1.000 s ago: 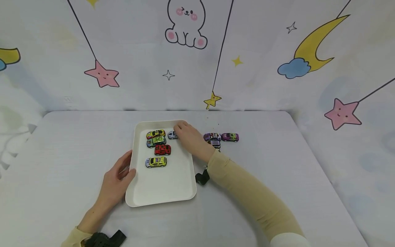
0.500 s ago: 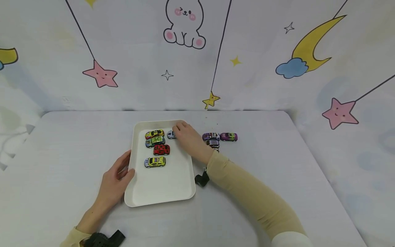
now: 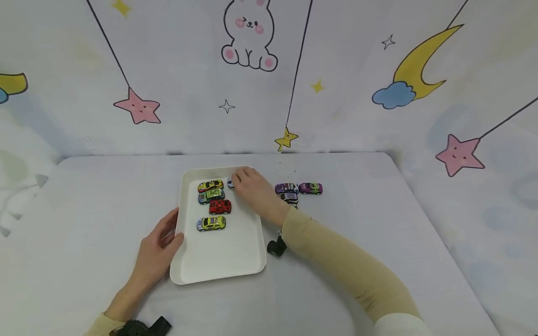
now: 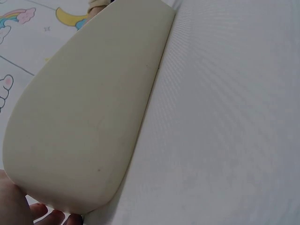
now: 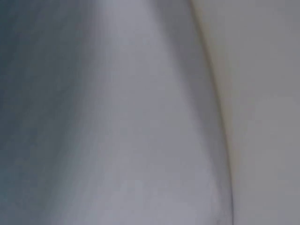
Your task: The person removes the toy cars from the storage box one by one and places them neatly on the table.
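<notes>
**Right hand sets a small car at the tray's far edge while the left steadies the rim**

The right hand [image 3: 254, 189] reaches over the far right corner of the white tray [image 3: 222, 261], its curled fingers closed over a small pale toy car [image 3: 230, 182] of which only the front end shows; it looks like a pinch, though the fingers hide how the car is held. The car sits just inside the tray's far rim, right of the yellow car [image 3: 210, 185], which suggests it is being lined up as the start of a second column.

The left hand [image 3: 157, 245] grips the tray's left rim, thumb over the edge and fingers underneath, most likely to keep the tray from sliding. The left wrist view shows the tray's cream outer wall [image 4: 89, 112] close up, with fingertips [image 4: 44, 215] tucked under its near corner.

Inside the tray, four cars stand in a column along the left half: the yellow car farthest, then a green car [image 3: 211, 195] touching it, a red car [image 3: 220, 206], and a yellow-and-silver car [image 3: 211, 223] a little apart toward the near side. Right of the tray, on the table [image 3: 378, 233], three more cars [image 3: 294, 191] wait close together, two of them purple.

The right wrist view is too blurred to add anything.
</notes>
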Tool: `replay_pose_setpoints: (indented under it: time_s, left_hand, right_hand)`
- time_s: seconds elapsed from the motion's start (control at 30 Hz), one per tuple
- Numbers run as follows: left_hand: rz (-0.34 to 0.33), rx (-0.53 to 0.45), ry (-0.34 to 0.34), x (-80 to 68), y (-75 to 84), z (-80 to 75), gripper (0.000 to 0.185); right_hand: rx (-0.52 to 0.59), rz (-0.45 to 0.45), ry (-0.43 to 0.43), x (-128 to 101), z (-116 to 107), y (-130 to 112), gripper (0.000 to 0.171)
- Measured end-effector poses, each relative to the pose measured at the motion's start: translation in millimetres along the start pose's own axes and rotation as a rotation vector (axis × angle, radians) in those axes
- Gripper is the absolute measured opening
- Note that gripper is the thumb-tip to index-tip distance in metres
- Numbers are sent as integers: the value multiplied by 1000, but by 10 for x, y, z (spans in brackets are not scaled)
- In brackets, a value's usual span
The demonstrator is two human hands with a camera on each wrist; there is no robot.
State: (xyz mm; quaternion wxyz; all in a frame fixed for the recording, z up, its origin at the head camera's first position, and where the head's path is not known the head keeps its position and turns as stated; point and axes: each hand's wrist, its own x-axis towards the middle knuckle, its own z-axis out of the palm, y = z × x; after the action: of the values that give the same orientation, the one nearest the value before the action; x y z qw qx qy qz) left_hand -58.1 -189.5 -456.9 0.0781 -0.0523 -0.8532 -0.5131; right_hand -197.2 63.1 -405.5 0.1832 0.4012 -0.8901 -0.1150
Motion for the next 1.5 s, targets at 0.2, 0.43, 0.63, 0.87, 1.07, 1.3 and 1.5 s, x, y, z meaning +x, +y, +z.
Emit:
replay_pose_setpoints:
  time_s: [0.2, 0.43, 0.63, 0.87, 1.07, 1.3, 1.5]
  left_hand:
    - [-2, 12, 7, -20, -22, 13, 58]
    - [8, 18, 5, 4, -22, 5, 58]
    - [6, 23, 7, 11, -33, 14, 58]
    - [6, 54, 8, 20, -62, 16, 58]
    - [-4, 58, 9, 10, -55, 11, 57]
    - [4, 29, 9, 0, -35, 15, 58]
    - [11, 29, 10, 11, -41, 13, 58]
  right_hand:
    - [141, 2, -29, -98, -45, 60, 31]
    - [328, 18, 66, -318, -139, 128, 27]
    - [401, 81, 140, -544, -170, 199, 28]
    - [494, 144, 175, -830, -98, 355, 31]
    - [552, 180, 186, -1015, -17, 463, 31]
    - [601, 227, 232, -1232, 42, 593, 33]
    - [619, 269, 252, -1385, 83, 703, 36]
